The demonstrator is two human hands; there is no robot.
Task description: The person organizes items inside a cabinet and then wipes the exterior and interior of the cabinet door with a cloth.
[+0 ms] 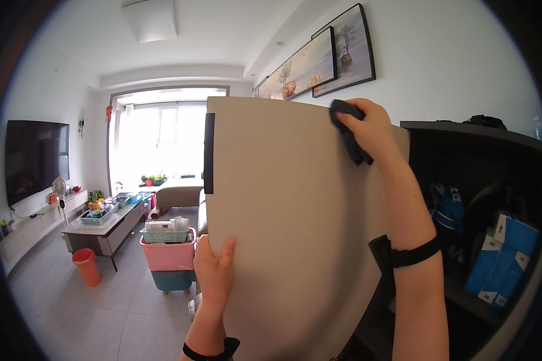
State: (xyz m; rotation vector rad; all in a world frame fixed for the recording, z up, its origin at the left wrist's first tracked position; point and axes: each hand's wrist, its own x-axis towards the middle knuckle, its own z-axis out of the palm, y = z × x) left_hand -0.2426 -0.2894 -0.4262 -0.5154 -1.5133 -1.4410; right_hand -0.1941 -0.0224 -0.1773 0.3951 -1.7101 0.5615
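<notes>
A beige cabinet door (280, 189) stands swung out in front of me, with a dark handle strip (209, 153) along its left edge. My left hand (214, 266) grips that edge low down, thumb on the face and the fingers hidden behind. Near the top of the door, my right hand (372, 124) holds a bunched dark cloth (350, 133) against the surface. Black straps circle both forearms.
Right of the door, the dark cabinet (474, 128) holds blue-and-white boxes (501, 261) and a blue bag (451, 210). Stacked pink and teal bins (168, 255) stand left, near an orange wastebasket (86, 267) and a coffee table (104, 225) bearing baskets. Framed pictures (307, 61) hang above.
</notes>
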